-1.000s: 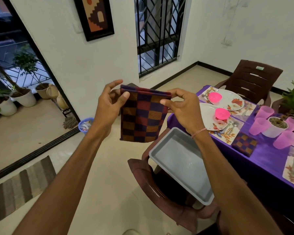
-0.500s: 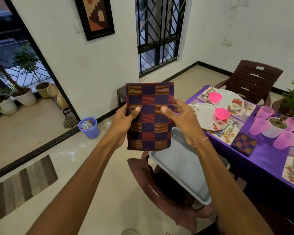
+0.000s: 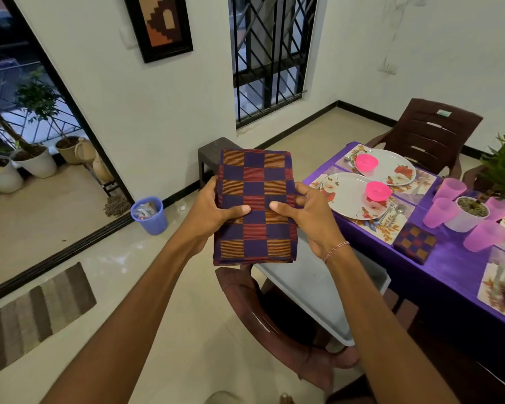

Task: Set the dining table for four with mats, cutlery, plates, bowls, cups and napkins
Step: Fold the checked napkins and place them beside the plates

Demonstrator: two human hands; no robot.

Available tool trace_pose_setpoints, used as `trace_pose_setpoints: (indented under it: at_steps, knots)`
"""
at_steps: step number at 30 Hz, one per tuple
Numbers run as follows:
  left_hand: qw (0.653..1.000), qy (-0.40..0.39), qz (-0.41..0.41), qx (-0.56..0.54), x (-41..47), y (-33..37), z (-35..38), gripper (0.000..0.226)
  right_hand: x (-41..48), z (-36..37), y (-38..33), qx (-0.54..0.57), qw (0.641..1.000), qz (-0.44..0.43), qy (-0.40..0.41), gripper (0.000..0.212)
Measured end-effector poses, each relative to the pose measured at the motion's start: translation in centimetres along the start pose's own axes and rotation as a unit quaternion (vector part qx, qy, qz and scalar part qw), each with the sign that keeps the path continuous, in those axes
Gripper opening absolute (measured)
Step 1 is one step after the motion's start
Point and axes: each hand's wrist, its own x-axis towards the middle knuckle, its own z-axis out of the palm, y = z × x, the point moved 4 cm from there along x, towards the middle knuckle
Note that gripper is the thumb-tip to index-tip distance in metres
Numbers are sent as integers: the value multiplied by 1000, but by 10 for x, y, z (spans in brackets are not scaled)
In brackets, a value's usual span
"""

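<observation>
Napkin (image 3: 255, 205), checked purple, red & orange and folded to a flat rectangle, is held up in front of the person, above the near end of a grey tray (image 3: 312, 287). The left hand (image 3: 210, 212) pinches its L edge, w/ thumb flat across the front and fingers tucked behind the cloth. The right hand (image 3: 311, 218) pinches the R edge the same way, thumb on the front and fingertips curled round the side, w/ a thread bracelet on that wrist. The thumb tips point inward approx halfway up the cloth, near each other but apart.

The tray rests on a brown plastic chair (image 3: 245, 310). The table (image 3: 449, 266), w/ purple cloth, stands to the R. It carries floral mats (image 3: 387, 231) and two white flowered plates (image 3: 347, 196) side by side, each w/ a pink bowl (image 3: 378, 191) on it. Cutlery (image 3: 392, 212) lies on the mat just beside the nearer plate. A second napkin (image 3: 414, 242), folded smaller, sits on the cloth next to that mat, near the table edge. Pink cups (image 3: 436, 212) cluster round a white plant pot (image 3: 468, 218).

A far chair (image 3: 429, 132) stands at the table's far end. A dark stool (image 3: 213, 153) shows behind the napkin, a blue bin (image 3: 150, 215) stands by the wall, and a striped rug (image 3: 35, 313) lies on the floor at L.
</observation>
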Motion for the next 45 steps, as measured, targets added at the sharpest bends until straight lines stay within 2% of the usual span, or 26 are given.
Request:
trace_pose_setpoints:
  at_steps: [4, 8, 17, 19, 21, 24, 32, 35, 38, 42, 45]
  knots:
    - [1000, 20, -6, -3, 0, -1, -4, 76, -1, 2, 3, 9, 1000, 14, -7, 44]
    - [1000, 16, -10, -23, 0, -6, -8, 66, -1, 1, 6, 30, 999, 24, -13, 40]
    - [993, 7, -30, -118, -5, -10, -6, 26, -4, -13, 3, 38, 999, -2, -12, 23]
    - [992, 11, -42, -120, -7, -10, -7, 20, -5, -16, 3, 42, 999, 2, -3, 29]
    - [989, -8, -57, -137, -7, -10, -7, 25, -2, -18, 4, 52, 999, 4, -6, 40]
    - [984, -27, -77, -155, -6, -12, -7, 31, 2, -21, 4, 36, 999, -2, -12, 42]
    - [976, 14, -97, -196, -12, -16, -9, 26, 4, -20, 8, 67, 997, -15, -42, 46]
    - [958, 22, -145, -247, -19, -20, -4, 48, 4, -20, 9, 83, 996, -15, -38, 47]
    - [969, 7, -143, -199, -21, -16, 5, 62, 3, -19, 12, 85, 996, -15, -38, 48]
    - [988, -23, -127, -84, -19, -10, 13, 32, 2, -19, 15, 68, 997, -20, -22, 45]
    - [990, -19, -126, -63, -12, -12, 11, 27, 3, -22, 16, 73, 997, -27, -19, 33]
